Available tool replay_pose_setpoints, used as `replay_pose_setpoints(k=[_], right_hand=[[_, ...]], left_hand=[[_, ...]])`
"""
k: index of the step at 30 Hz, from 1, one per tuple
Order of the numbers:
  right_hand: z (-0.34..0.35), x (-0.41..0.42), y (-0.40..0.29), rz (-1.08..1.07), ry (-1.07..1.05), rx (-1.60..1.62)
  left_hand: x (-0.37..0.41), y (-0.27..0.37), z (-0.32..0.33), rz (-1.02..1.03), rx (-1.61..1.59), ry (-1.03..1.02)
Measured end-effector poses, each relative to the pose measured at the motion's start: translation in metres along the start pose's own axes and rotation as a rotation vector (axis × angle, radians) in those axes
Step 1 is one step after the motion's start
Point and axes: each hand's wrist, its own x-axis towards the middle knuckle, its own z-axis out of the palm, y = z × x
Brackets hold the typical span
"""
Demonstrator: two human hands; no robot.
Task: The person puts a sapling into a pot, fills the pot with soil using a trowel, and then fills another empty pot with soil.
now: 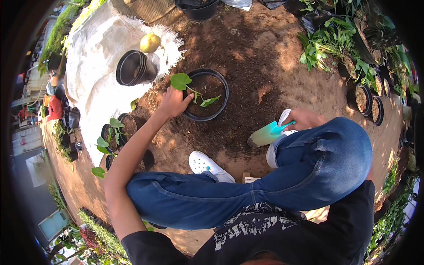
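Note:
A black plastic pot (226, 96) stands on dark loose soil (245, 76) in front of me. My left hand (175, 102) is at its left rim, thumb over the edge. Beside the fingers a green seedling (181, 81) leans over the pot, one broad leaf above my hand and a smaller one over the soil inside; whether my fingers grip its stem or the rim, I cannot tell. Near my right foot, my right hand (303, 119) is closed around the handle of a turquoise hand trowel (269, 133), its soiled blade pointing left towards the ground.
Stacked black pots (134, 68) lie by a yellowish round fruit (150, 43) on a white woven sheet (96, 49). Potted seedlings (114, 135) stand left of my forearm. Uprooted leafy plants (331, 43) and filled pots (362, 99) are at the right. Another black pot (198, 11) stands at the top.

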Motion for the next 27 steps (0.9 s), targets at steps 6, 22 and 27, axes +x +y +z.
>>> replay_pose_setpoints(k=[6,22,27], right_hand=[[0.038,0.057,0.004,-0.147,-0.027,-0.134],[0.066,0.123,0.010,-0.307,0.326,-0.283],[0.055,0.093,0.014,-0.387,0.405,-0.319]], left_hand=[[0.001,-0.003,0.002,0.029,-0.024,0.018],[-0.001,-0.015,0.010,0.113,-0.078,0.101],[-0.005,-0.004,0.015,0.167,0.009,0.239]])
